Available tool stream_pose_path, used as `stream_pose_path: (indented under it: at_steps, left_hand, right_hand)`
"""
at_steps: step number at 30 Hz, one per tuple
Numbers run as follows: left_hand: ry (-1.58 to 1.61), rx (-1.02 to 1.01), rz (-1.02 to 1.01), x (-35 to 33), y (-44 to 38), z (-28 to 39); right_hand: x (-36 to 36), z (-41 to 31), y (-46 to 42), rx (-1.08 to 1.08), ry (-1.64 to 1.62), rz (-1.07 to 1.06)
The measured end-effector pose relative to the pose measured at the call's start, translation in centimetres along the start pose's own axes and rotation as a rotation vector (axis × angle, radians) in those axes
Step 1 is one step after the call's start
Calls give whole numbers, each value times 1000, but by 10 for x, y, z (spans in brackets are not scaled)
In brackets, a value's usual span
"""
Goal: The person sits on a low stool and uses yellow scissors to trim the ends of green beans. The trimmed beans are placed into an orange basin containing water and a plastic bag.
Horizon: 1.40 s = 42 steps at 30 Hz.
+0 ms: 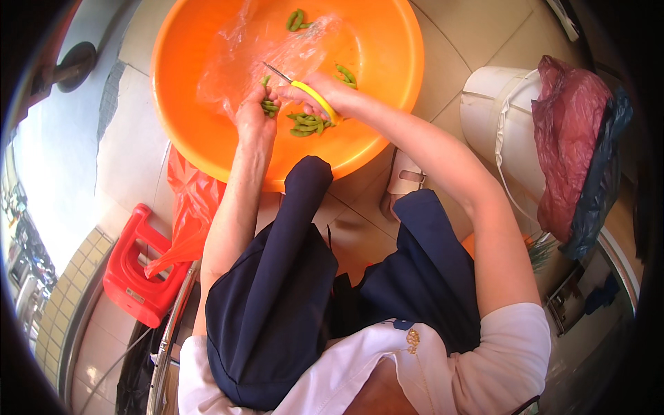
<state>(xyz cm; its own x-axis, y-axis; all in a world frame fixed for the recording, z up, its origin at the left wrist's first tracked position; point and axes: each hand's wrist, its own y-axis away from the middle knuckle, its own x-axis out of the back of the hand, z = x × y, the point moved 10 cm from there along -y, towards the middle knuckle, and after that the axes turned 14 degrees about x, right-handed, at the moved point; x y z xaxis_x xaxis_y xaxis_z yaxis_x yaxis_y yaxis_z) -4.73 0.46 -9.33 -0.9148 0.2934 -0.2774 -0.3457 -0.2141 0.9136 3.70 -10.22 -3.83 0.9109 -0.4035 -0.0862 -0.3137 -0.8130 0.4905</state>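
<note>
My left hand [257,106] holds a few green soybean pods [269,107] over a large orange plastic basin [187,104]. Yellow-handled scissors [311,96] are in my right hand [316,93], their blades pointing up and to the left, above the fingers of my left hand. Below my right hand, a small heap of pods [307,125] lies on the basin floor. Two smaller groups of pods rest farther off, one at the far side [295,21] and one right of my right hand [346,76]. A clear plastic bag [244,57] spreads across the basin.
A red plastic stool [129,280] lies at the left beside a red plastic bag [194,192] and a metal tube [168,337]. At the right stands a white bucket [485,104] with dark red [568,135] and bluish plastic bags [596,187] over it. Floor tiles [461,31] surround the basin.
</note>
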Motion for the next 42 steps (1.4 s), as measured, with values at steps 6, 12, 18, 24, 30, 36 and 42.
stream_pose_path:
  at_steps: [6,12,18,24,30,36,42]
  left_hand:
    - [-1003,-97,-136,-79,-2,-46]
    - [-1363,-644,-369,-153,14,-66]
    - [-1600,-938,-497,-150,18,-80]
    - [-1176,-665,-329,-124,9,-48]
    - [-362,-113,-287,-52,20,30]
    - [-97,13,-418,-47,26,21]
    - [-80,67,-448,-46,24,14]
  right_hand:
    - [67,-6,6,-54,5,95]
    - [74,-24,16,14,110,70]
    - [72,-20,24,-14,179,53]
    - [78,-14,32,-6,78,115]
    - [52,7,43,-135,92,34]
    - [5,5,30,-61,-145,-18]
    - [3,-1,12,-64,-127,-54]
